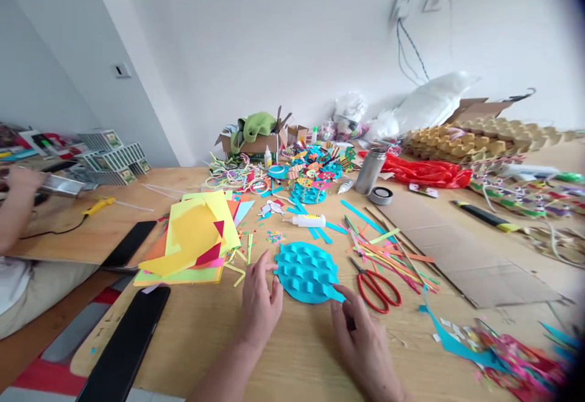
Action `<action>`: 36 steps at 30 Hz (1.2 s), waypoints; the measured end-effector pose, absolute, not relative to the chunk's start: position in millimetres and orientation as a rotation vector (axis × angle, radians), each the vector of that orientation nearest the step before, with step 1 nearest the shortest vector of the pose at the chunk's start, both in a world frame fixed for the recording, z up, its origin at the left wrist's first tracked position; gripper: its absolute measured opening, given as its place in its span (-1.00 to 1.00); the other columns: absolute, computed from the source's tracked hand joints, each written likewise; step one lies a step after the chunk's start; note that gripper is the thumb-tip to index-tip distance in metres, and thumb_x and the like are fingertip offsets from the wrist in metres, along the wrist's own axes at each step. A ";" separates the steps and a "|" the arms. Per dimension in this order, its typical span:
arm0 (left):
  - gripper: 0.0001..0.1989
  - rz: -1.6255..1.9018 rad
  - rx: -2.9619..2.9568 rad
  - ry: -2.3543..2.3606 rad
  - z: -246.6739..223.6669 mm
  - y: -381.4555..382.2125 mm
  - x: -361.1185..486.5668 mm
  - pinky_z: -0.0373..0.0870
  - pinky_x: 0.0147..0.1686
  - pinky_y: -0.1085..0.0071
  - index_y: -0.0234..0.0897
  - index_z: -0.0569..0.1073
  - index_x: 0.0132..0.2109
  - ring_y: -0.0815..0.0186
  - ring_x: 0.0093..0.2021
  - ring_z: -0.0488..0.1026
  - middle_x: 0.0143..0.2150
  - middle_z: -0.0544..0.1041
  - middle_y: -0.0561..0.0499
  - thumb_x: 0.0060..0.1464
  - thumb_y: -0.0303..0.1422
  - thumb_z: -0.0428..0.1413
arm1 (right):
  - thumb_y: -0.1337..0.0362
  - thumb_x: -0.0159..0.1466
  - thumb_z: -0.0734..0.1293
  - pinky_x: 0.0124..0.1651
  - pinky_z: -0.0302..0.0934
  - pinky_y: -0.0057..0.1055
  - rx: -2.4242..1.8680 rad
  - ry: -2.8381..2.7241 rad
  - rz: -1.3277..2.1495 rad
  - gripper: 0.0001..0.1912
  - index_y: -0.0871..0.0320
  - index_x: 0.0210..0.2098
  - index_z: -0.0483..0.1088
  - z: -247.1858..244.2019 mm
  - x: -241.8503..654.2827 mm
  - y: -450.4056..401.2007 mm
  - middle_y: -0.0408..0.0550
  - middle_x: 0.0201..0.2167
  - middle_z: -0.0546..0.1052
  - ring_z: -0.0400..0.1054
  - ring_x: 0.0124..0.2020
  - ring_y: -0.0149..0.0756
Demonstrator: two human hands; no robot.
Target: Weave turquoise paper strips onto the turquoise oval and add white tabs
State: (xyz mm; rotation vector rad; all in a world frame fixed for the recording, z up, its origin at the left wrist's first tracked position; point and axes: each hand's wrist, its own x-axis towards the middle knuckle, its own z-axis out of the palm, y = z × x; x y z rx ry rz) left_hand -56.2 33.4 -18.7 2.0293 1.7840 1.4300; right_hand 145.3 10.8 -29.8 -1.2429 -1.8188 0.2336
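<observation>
1. Blue round paper disc with raised wavy strips [307,272]: flat on the light wood table [292,353], between the hands. Clock below is centred on it, 12 = away from the wearer.
2. Disc outline near round, no clear long axis. Wavy rows run roughly 9 to 3, right ends dipping slightly toward 4. Loose strip end [337,296] points to 4.
3. Left hand [261,301]: at 8, fingers open and loosely spread, a fingertip touching the disc's rim around 9. No grip seen.
4. Right hand [365,341]: at 4-5, index finger extended onto the loose strip end, other fingers curled. Can't tell if thumb and index pinch it.
5. Red-handled scissors [375,287]: at 3, near the right hand, tips toward 10, handles toward 4.
6. White glue bottle with yellow label [309,221]: at 12, on its side, nozzle toward 9.
7. Small multicoloured paper bits [275,237]: at 11. Stack of yellow, orange and red paper sheets [189,237]: at 10.
8. Black flat rectangular slab [125,347]: at 8, long axis roughly 1-7.
9. Silver metal bottle [369,172]: at 1, upright. Flat brown cardboard sheet [461,250]: at 2-3, long axis roughly 10-4.
</observation>
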 end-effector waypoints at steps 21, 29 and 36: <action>-0.65 1.693 1.648 1.830 -28.3 51.2 -69.9 0.41 -0.14 0.24 -0.28 0.31 0.10 0.20 -0.16 0.44 -0.22 0.50 -0.11 0.23 -0.24 -0.05 | 0.16 0.34 0.25 -0.36 0.30 -0.41 -1.735 -1.977 0.797 -0.74 0.24 -0.31 0.41 50.4 171.2 149.8 -0.10 -0.41 0.50 0.38 -0.45 -0.39; -0.64 1.581 1.563 1.901 -23.0 47.8 -66.0 0.37 -0.08 0.24 -0.30 0.32 0.10 0.19 -0.18 0.47 -0.29 0.51 -0.07 0.22 -0.25 -0.03 | 0.16 0.33 0.28 -0.06 0.34 -0.16 -1.980 -2.225 0.893 -0.67 0.17 0.03 0.35 27.8 137.0 187.2 0.01 0.02 0.43 0.39 -0.07 -0.21; -0.59 1.401 1.402 1.945 -15.2 36.4 -59.5 0.36 -0.27 0.33 -0.21 0.39 0.07 0.18 -0.35 0.54 -0.42 0.56 -0.03 0.22 -0.08 -0.06 | 0.17 0.33 0.29 -0.04 0.34 -0.14 -2.025 -2.228 0.943 -0.66 0.17 0.05 0.34 22.1 125.6 194.5 0.02 0.03 0.42 0.39 -0.06 -0.21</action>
